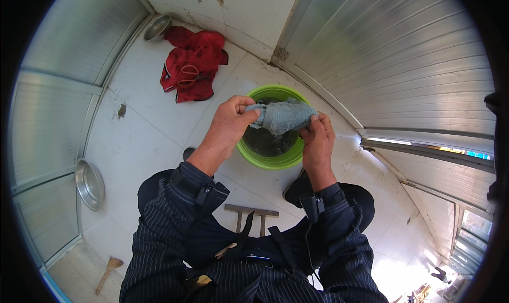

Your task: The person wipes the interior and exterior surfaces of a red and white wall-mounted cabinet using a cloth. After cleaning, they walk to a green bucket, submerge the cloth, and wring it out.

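Note:
A wet, light blue terry cloth (288, 115) stretches between my two hands, above a green plastic basin (274, 166). My left hand (232, 122) pinches its left end, which looks folded or rolled, between thumb and fingers. At the right end, my right hand (320, 138) grips the cloth by its edge. Dark, murky water (268, 144) lies in the basin below, partly hidden by the cloth.
Red fabric (199, 56) with orange-handled scissors (189, 76) lies on the tiled floor beside a metal bowl (158, 28). Another metal basin (90, 184) stands by the left panel wall. A small brush (108, 274) is at lower left; a metal-panelled door (389, 64) rises at right.

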Available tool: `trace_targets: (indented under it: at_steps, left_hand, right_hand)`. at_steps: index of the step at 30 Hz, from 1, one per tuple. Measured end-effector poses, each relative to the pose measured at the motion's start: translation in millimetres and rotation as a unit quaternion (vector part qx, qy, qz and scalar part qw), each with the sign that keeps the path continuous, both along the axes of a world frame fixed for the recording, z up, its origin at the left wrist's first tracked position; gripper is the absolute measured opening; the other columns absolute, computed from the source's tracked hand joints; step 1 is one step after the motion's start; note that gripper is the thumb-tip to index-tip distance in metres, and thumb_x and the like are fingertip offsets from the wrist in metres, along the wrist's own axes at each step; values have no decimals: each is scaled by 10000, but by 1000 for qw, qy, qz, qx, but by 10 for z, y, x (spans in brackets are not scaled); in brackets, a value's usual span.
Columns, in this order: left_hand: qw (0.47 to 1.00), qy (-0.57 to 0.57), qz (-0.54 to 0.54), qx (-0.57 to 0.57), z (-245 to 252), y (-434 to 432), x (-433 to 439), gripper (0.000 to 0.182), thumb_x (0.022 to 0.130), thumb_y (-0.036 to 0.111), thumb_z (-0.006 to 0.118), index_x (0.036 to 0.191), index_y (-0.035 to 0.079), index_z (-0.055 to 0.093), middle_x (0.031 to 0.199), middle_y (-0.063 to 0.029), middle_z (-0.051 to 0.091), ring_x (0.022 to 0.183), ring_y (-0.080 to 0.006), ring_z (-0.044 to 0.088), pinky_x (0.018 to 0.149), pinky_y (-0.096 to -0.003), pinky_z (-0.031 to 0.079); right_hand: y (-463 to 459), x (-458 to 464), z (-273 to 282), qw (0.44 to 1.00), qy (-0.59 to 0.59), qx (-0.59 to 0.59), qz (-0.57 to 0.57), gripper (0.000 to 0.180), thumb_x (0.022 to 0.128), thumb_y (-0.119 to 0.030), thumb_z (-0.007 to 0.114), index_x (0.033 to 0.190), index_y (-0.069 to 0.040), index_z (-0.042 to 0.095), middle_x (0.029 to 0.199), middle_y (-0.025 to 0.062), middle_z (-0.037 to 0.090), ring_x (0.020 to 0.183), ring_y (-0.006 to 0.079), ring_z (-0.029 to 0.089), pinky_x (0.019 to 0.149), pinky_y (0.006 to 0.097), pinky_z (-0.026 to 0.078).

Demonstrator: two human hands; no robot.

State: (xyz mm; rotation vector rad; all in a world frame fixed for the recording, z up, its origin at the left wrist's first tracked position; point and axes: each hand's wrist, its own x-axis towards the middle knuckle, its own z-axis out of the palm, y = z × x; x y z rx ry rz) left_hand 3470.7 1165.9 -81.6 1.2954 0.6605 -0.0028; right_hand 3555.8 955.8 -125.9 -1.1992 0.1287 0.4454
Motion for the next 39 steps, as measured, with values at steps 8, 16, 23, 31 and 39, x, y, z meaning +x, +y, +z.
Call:
trace_targets:
  at_steps: [8,16,23,31,39]
  left_hand:
    - [963,-29,-29,267,-116,20,-28,184,997,185,652,1059,13,672,879,-13,623,784,-101,534,694,-271,437]
    - [998,4,-7,66,-77,-25,-25,296,1038,268,619,988,-22,641,870,-86,634,763,-173,617,711,-328,517]
    - [984,-63,27,-166,91,-64,-29,293,1065,288,589,1038,-2,615,963,-56,630,838,-131,623,769,-330,571]
    - [988,-56,55,-133,70,86,-46,274,1059,308,612,1060,35,588,958,-31,625,843,-101,604,770,-301,533]
    - [997,-26,68,-13,21,101,-17,235,1034,266,649,1014,36,606,867,10,569,801,-68,537,742,-260,477]
  right_hand:
    - [57,-11,209,991,-28,111,65,181,1071,-180,534,1190,-49,570,1192,77,652,1131,187,626,1007,375,510]
    - [37,21,204,990,-7,101,102,290,1072,-234,537,1275,-26,538,1253,95,629,1194,210,601,1065,404,476]
    - [176,-159,98,981,-56,-44,183,716,996,-395,668,1541,-58,349,1436,113,501,1327,216,488,1121,378,386]
    - [180,-110,85,961,-48,-110,247,391,1022,-186,640,1372,-37,548,1103,35,641,1067,124,603,969,312,487]
    - [215,-147,220,973,99,164,127,266,1061,-243,612,1242,-51,578,1134,14,647,1040,119,616,921,330,521]
